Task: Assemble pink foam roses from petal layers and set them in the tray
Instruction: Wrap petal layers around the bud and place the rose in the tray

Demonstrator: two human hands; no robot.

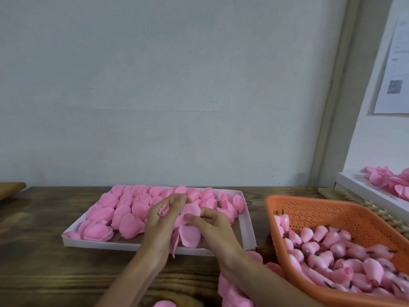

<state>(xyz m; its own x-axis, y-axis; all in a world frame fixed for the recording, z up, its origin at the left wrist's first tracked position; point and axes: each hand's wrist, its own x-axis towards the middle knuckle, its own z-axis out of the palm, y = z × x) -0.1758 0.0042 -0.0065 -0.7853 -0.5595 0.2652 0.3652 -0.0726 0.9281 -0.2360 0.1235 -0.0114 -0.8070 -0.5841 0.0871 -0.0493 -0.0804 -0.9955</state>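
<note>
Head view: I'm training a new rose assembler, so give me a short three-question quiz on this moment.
1. True or false: the orange basket holds pink buds.
2. Which hand grips the rolled rose centre? A: left hand. B: right hand.
3. What does the right hand pinch?
Key: 1 true; 2 A; 3 a petal layer.

Pink rose bud (164, 210) upright, petal layers (190, 234) splayed beneath, over white tray (99, 243) packed with finished roses (124, 216).
</note>
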